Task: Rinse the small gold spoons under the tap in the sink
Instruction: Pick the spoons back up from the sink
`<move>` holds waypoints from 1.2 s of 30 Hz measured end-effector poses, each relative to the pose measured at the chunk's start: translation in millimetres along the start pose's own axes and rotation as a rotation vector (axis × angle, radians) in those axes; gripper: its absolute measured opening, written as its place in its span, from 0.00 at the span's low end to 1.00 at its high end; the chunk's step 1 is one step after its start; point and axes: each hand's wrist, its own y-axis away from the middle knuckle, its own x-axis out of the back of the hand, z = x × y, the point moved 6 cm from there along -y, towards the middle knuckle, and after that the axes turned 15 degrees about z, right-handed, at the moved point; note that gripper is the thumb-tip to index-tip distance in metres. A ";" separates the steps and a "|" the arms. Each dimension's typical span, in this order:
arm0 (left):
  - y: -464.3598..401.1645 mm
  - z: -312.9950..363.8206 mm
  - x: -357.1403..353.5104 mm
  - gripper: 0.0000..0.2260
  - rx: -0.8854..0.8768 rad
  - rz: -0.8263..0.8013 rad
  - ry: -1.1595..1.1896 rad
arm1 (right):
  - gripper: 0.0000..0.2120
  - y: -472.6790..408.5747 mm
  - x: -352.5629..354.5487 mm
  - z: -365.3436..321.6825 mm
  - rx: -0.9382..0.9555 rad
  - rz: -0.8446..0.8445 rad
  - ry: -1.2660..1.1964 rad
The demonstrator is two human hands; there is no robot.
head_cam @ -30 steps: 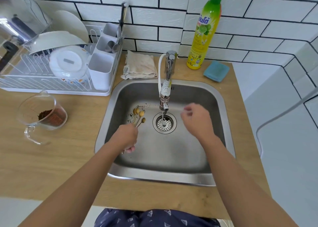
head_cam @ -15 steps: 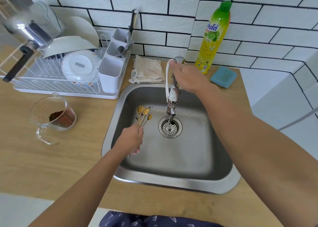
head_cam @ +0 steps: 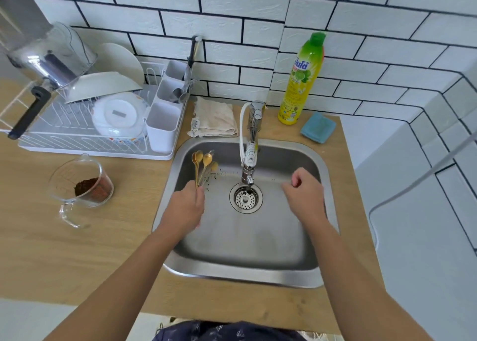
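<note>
Head view: left hand [head_cam: 185, 207] is clamped round the handles of the gold spoons [head_cam: 204, 163], bowls fanned toward eleven o'clock in the sink [head_cam: 247, 273], left of the tap [head_cam: 251, 157]. Right hand [head_cam: 304, 193] hangs at three o'clock of the drain [head_cam: 245, 198], loosely curled, gripping nothing. Can't tell if water runs. The rinse looks barely begun; next the bowls must swing right, under the spout. Dark specks dot the sink floor. At nine o'clock, a glass jug [head_cam: 82, 185] holds brown grounds; the rack [head_cam: 85, 131] carries bowls
</note>
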 end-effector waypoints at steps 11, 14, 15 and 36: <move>8.0 1.2 -4.6 0.11 0.042 -0.074 -0.136 | 0.15 29.0 -4.8 9.7 0.134 -0.508 0.449; 12.0 -12.4 -16.2 0.09 0.090 -0.394 -0.487 | 0.18 41.3 -13.1 31.3 0.037 -0.598 0.537; 8.9 -7.6 -16.1 0.08 0.019 -0.344 -0.501 | 0.09 32.9 -7.3 22.4 0.037 -0.434 0.434; 10.8 -1.2 -38.9 0.07 -0.289 -0.457 -0.688 | 0.11 44.9 -17.0 23.3 0.034 -0.370 0.467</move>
